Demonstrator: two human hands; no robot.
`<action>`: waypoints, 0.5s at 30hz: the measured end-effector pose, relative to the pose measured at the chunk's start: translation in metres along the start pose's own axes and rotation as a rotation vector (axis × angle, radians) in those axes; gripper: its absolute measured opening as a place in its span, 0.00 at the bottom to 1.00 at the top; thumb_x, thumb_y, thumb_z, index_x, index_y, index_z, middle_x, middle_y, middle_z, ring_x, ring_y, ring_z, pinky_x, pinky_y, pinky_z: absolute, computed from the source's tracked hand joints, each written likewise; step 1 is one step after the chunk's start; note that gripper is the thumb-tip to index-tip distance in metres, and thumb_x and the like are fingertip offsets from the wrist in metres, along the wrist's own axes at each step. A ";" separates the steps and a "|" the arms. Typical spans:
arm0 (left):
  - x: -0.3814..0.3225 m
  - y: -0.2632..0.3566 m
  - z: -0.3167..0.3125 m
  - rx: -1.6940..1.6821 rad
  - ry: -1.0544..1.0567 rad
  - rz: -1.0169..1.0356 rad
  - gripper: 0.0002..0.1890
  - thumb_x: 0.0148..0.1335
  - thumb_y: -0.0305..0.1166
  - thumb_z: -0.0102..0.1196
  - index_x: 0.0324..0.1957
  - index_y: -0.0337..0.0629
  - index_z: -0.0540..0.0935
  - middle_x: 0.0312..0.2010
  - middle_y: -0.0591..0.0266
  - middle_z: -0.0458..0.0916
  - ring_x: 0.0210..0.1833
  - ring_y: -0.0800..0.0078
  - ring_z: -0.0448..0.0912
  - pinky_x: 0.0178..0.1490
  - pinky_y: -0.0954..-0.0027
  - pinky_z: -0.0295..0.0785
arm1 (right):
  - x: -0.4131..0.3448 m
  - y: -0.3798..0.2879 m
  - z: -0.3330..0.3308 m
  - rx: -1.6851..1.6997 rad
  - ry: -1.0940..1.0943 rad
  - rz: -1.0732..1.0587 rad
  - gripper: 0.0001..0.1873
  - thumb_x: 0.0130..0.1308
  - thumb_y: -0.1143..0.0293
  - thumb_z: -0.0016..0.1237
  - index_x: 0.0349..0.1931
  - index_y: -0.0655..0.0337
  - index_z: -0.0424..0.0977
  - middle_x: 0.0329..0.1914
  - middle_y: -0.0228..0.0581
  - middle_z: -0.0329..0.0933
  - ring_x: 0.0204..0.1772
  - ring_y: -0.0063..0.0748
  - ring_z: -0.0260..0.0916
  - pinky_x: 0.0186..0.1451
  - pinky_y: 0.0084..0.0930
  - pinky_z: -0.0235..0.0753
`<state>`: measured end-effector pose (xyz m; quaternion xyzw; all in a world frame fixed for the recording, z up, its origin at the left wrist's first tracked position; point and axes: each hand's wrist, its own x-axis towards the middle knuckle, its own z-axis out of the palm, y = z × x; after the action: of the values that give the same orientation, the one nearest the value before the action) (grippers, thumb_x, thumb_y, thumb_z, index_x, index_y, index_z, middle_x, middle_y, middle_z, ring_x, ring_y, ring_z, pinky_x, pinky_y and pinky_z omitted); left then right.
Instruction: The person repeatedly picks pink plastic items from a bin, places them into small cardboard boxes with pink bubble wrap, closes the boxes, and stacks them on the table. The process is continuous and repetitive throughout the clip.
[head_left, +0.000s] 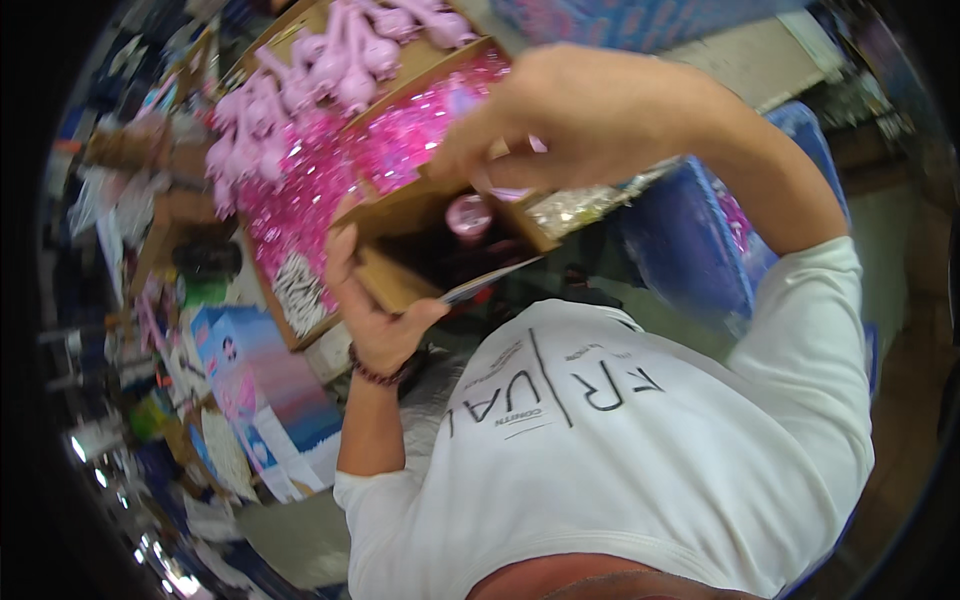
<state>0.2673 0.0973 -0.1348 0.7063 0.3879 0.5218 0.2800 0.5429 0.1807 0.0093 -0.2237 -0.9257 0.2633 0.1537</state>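
Observation:
With a beaded bracelet at its wrist, my left hand (379, 322) grips the near left side of an open cardboard box (390, 281), thumb on the rim. Inside the dark box a pink round-ended item (469, 217) shows near the right side. Blurred by motion, my right hand (555, 120) is over the far right edge of the box with its fingers bent; small pinkish bits show between them, and whether it grips anything is unclear. Behind the box lie shiny pink wrapped pieces (405, 142) in a cardboard tray, with pink plastic bulb-shaped parts (352, 60) beyond and on top.
White twisted ties (298, 292) lie at the tray's near left corner. A printed pink and blue box (262, 397) stands at the left. Clear wrapped pieces (574, 210) lie right of the held box. A blue plastic bin (686, 240) with pink contents is at the right.

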 end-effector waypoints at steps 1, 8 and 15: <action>-0.007 -0.004 -0.007 0.138 -0.002 0.001 0.52 0.44 0.53 0.73 0.65 0.36 0.61 0.66 0.47 0.58 0.68 0.56 0.59 0.71 0.57 0.51 | -0.015 0.004 -0.009 0.098 0.057 0.114 0.13 0.67 0.67 0.49 0.50 0.59 0.77 0.38 0.39 0.82 0.35 0.29 0.78 0.41 0.25 0.77; 0.011 0.005 0.010 0.235 0.079 -0.027 0.45 0.48 0.64 0.64 0.53 0.33 0.72 0.64 0.43 0.61 0.66 0.53 0.63 0.70 0.54 0.55 | -0.233 0.165 0.017 0.124 0.607 0.852 0.16 0.70 0.63 0.45 0.51 0.61 0.76 0.38 0.35 0.81 0.32 0.24 0.77 0.34 0.22 0.77; 0.044 0.053 0.100 0.180 -0.277 0.252 0.37 0.47 0.61 0.67 0.52 0.50 0.72 0.63 0.40 0.59 0.63 0.44 0.66 0.63 0.47 0.67 | -0.465 0.259 0.227 0.376 0.567 1.794 0.13 0.61 0.65 0.47 0.36 0.64 0.79 0.20 0.43 0.74 0.20 0.36 0.73 0.22 0.35 0.73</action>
<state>0.3830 0.1059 -0.0992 0.8365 0.2994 0.4137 0.1989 0.9344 0.0525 -0.3976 -0.8762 -0.2807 0.3632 0.1466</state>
